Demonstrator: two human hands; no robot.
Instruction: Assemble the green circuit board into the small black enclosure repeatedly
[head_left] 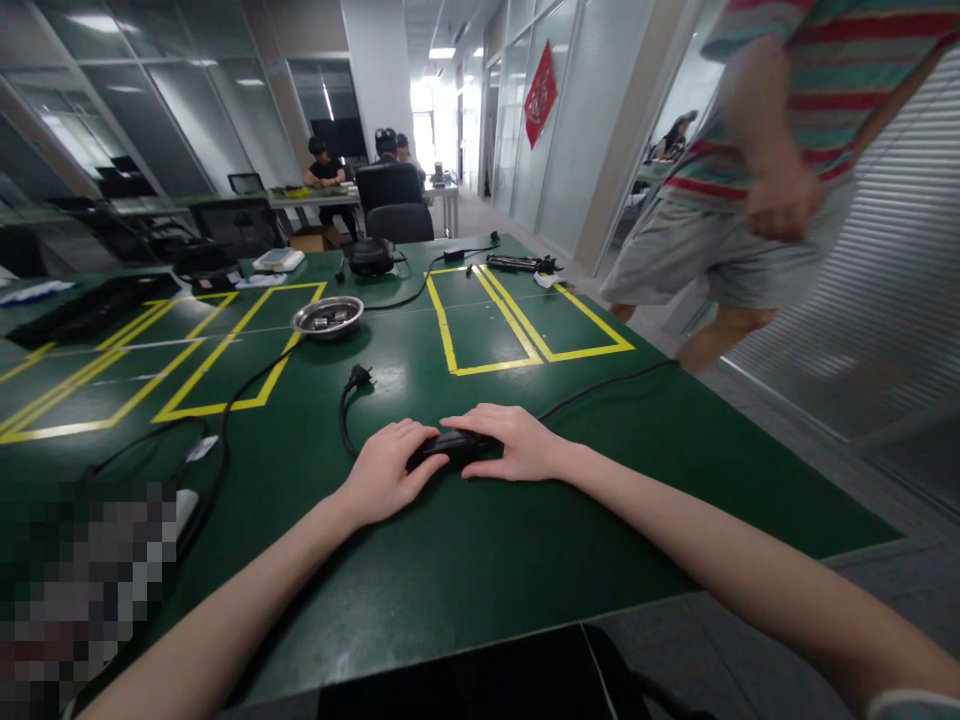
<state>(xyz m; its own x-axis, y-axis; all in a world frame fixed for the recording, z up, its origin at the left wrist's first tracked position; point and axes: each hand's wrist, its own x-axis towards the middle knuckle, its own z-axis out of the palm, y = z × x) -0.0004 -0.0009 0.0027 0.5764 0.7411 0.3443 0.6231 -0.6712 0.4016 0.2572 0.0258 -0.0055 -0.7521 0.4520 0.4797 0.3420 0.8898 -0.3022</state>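
A black power adapter (452, 446) lies on the green table (390, 570) near its front edge. My left hand (391, 470) grips its left end, thumb below and fingers above. Round the right end, my right hand (510, 443) is closed in the same way. From the right end a thin black cable (600, 388) runs to the table's right edge. A black plug (360, 377) on a short thick cord lies just behind my left hand; the cord passes out of sight beside that hand.
Yellow tape rectangles (496, 367) mark the table. A metal bowl (328, 317) with small parts stands behind the plug. A small black tripod (521, 264) lies farther back. At the right a person (832, 130) in a striped shirt is beside the table. Other people sit at a far table.
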